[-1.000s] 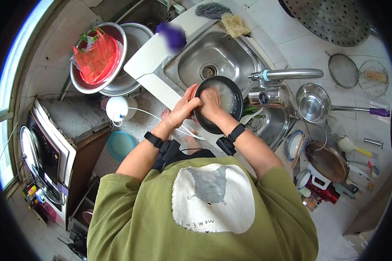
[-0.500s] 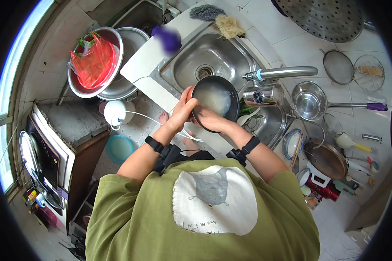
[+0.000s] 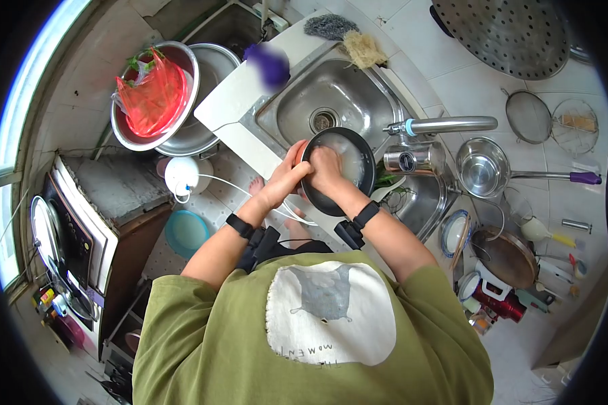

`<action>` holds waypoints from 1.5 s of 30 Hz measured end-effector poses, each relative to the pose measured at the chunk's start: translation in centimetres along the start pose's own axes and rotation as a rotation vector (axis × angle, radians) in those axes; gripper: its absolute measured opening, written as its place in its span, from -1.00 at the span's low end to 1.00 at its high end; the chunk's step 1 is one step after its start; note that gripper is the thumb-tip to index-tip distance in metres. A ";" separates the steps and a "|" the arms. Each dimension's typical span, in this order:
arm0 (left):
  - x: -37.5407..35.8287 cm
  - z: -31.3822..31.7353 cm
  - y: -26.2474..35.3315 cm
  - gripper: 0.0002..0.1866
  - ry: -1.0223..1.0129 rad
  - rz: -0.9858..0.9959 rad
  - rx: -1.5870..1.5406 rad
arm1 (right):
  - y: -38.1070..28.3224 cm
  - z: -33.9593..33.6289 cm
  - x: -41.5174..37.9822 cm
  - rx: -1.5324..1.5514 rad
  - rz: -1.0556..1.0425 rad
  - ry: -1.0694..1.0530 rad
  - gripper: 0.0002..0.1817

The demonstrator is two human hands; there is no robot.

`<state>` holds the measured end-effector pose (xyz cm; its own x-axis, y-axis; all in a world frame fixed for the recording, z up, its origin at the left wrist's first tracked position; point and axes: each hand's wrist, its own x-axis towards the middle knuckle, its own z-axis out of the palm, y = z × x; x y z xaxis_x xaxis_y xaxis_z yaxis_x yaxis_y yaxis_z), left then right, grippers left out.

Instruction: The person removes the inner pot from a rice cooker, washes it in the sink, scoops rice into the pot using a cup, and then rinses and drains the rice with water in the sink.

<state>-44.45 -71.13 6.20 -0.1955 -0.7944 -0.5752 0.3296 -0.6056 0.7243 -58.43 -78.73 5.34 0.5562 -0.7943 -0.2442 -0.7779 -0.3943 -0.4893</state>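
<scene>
A round black pot [image 3: 358,152] with an orange outer wall holds cloudy white water and rice. It is held over the near edge of the steel sink [image 3: 331,94]. My left hand [image 3: 292,172] grips the pot's left rim. My right hand [image 3: 325,165] reaches inside the pot, fingers down in the rice water. Both wrists wear black bands. The faucet [image 3: 446,124] reaches in from the right, just beyond the pot.
A white cutting board [image 3: 233,94] lies left of the sink, beside steel bowls with a red bag [image 3: 152,98]. Right of the sink are a steel cup [image 3: 412,160], a saucepan [image 3: 483,169], a strainer [image 3: 527,108] and utensils. A stove [image 3: 67,236] stands at left.
My right hand pulled back to the pot's near rim half a second ago and is now inside the pot again. My left hand has stayed on the left rim.
</scene>
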 end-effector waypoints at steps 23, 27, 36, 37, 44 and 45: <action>0.7 -0.1 -1.1 -0.16 0.046 0.038 0.006 | 0.1 2.1 -1.6 0.347 0.243 -0.201 -0.79; 0.2 -0.3 -0.5 -0.15 -0.003 0.032 0.034 | 0.0 0.8 -0.6 0.034 0.036 -0.008 -0.83; 0.1 0.7 -0.7 -0.12 0.076 0.050 -0.057 | 3.3 -2.7 -3.9 -0.226 0.069 -0.079 -0.37; 0.0 1.0 -0.7 -0.13 0.090 0.059 -0.095 | 2.7 -3.3 -4.6 -0.173 0.165 -0.210 -0.36; 0.5 1.4 -0.9 -0.14 0.124 0.078 -0.113 | 3.5 2.3 -4.5 0.176 -0.278 -0.281 -0.42; 0.9 1.2 -1.5 -0.14 0.134 0.105 -0.104 | 2.3 1.8 -4.1 0.440 -0.092 -0.321 -0.55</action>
<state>-46.21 -71.01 5.09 -0.0322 -0.8351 -0.5491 0.4371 -0.5059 0.7437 -61.94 -75.50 3.69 0.7312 -0.5573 -0.3933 -0.5644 -0.1704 -0.8077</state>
